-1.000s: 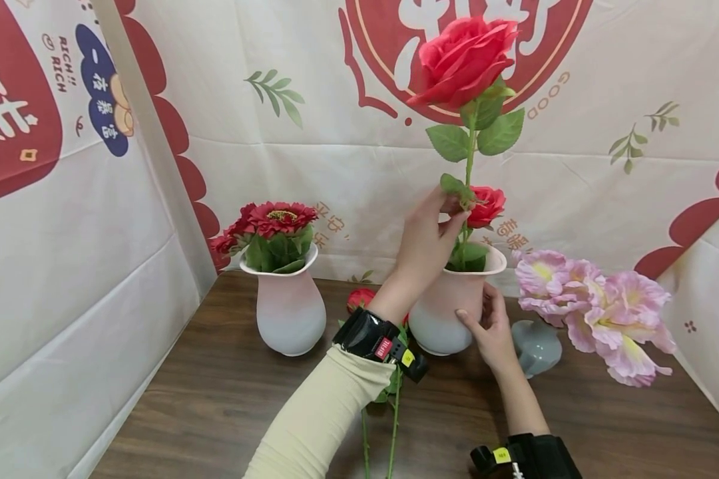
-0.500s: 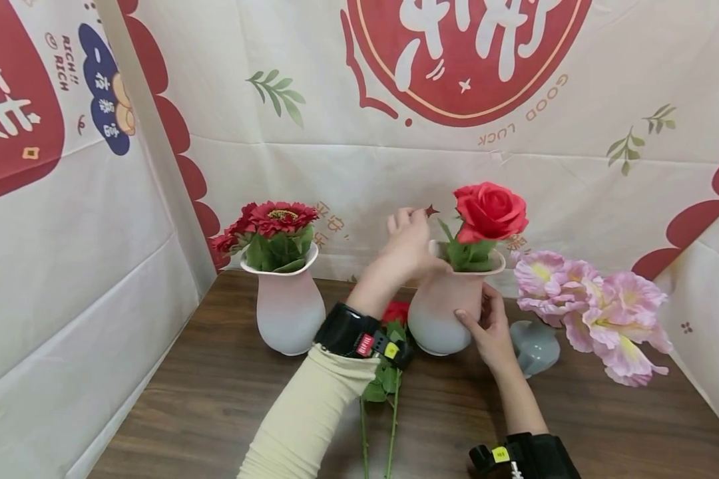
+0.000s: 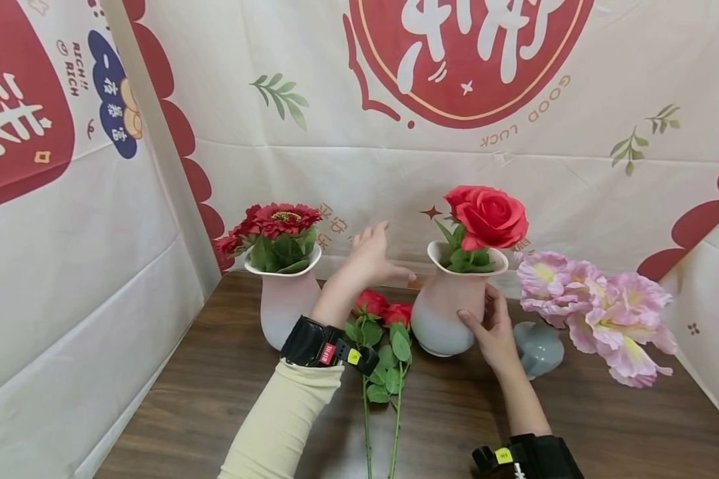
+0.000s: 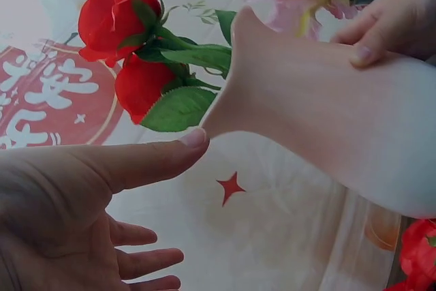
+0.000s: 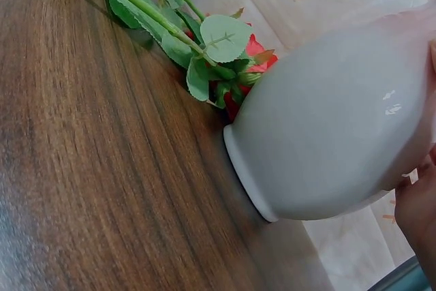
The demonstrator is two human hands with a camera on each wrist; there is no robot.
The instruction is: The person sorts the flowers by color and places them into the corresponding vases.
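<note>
A pink-to-white vase [image 3: 449,313] stands upright on the table with red roses [image 3: 492,216] in it. Two blooms [image 4: 119,18] show above its rim in the left wrist view. My right hand [image 3: 494,336] holds the vase's right side, thumb in front and fingers behind. To the left of that vase, my left hand [image 3: 368,259] is in the air with spread fingers and nothing in them. In the head view its thumb is apart from the vase. Two long-stemmed red roses [image 3: 386,352] lie on the table between my forearms.
A second pink-to-white vase [image 3: 278,306] with dark red daisy-like flowers [image 3: 284,219] stands at the left, partly behind my left wrist. At the right a small grey-blue vase [image 3: 539,349] holds pink flowers [image 3: 599,306]. A printed cloth [image 3: 359,179] hangs behind the wooden table [image 3: 449,426].
The tall rose went down into the vase, its bloom now just above the rim. My left hand let go of the stem and moved left. My right hand stayed on the vase.
</note>
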